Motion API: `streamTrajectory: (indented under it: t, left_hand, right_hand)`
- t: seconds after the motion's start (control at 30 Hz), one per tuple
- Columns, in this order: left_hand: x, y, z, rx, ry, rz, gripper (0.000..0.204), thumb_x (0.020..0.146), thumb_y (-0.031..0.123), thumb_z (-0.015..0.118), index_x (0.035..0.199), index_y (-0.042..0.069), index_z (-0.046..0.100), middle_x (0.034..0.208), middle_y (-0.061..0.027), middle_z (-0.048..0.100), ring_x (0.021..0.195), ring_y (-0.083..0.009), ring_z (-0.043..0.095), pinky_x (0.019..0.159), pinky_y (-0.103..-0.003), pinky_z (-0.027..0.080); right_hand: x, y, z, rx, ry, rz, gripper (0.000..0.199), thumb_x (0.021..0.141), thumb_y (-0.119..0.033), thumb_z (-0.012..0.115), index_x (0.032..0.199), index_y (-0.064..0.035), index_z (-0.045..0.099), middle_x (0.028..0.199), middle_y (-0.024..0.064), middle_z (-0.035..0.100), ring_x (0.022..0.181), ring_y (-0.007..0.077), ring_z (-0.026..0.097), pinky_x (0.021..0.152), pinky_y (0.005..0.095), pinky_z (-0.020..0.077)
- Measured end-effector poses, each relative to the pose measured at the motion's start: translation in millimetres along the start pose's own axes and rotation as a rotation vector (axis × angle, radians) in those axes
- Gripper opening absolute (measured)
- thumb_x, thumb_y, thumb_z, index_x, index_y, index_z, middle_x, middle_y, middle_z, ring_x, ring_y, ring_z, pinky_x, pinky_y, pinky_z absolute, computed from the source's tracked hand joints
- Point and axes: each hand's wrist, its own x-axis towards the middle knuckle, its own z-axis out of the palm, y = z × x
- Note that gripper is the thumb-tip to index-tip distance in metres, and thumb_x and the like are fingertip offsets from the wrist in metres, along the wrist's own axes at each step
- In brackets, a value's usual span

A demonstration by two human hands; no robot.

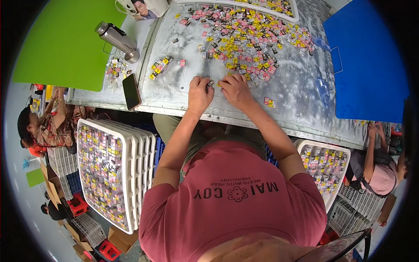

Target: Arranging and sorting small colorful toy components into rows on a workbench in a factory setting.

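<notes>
1. A dusty-red short-sleeved T-shirt (235, 209) fills the lower middle of the frame.
2. Dark print and a small flower emblem cross it.
3. Both forearms are bare.

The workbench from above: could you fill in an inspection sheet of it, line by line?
Surface: worn grey metal table, scuffed white.
Job's things: heap of small pink, yellow and black packets; a small row of packets set apart.
Clutter: steel flask, dark phone at the table edge, clear plastic bits.
Hands: left hand and right hand side by side, fingertips on one dark packet.
Cables: nothing seen.
Surroundings: stacked white trays of packets at left, another tray at right, green board, blue board, other people seated on both sides.
</notes>
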Motion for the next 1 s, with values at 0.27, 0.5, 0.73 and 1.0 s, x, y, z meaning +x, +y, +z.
streamTrajectory:
  t: [0.27,0.5,0.73,1.0]
  left_hand:
    - [-11,5,-10,-0.166,-0.145,-0.074,0.046,0.078,0.004,0.078,0.123,0.001,0.069,0.108,-0.0145,0.059,0.091,-0.0294,0.063,0.081,-0.037,0.054]
    - [1,3,-22,-0.236,-0.297,-0.010,0.050,0.081,0.000,0.079,0.129,0.005,0.069,0.113,-0.0120,0.058,0.088,-0.0235,0.064,0.078,-0.034,0.055]
    - [-6,-3,-11,-0.282,-0.312,-0.017,0.042,0.083,-0.003,0.078,0.123,0.005,0.072,0.114,-0.0119,0.059,0.090,-0.0235,0.066,0.079,-0.032,0.057]
    - [-8,0,-12,-0.282,-0.308,-0.015,0.038,0.080,0.001,0.083,0.117,0.005,0.074,0.110,-0.0119,0.059,0.084,-0.0239,0.067,0.075,-0.033,0.057]
  right_hand:
    - [-16,-7,-21,0.152,0.041,0.006,0.036,0.078,-0.016,0.078,0.113,-0.0110,0.070,0.113,0.0048,0.063,0.110,0.0283,0.059,0.094,0.0463,0.0419]
    - [-37,2,-31,0.059,0.019,0.166,0.040,0.077,-0.011,0.079,0.115,-0.0073,0.070,0.113,0.0084,0.064,0.107,0.0309,0.061,0.092,0.0460,0.0456]
    - [-32,1,-23,0.095,0.042,0.138,0.037,0.076,-0.005,0.077,0.112,-0.0055,0.071,0.103,0.0105,0.063,0.100,0.0326,0.062,0.087,0.0449,0.0476]
    - [-32,-5,-24,0.094,0.028,0.153,0.024,0.077,-0.004,0.076,0.101,-0.0046,0.073,0.103,0.0093,0.064,0.099,0.0317,0.062,0.087,0.0451,0.0471]
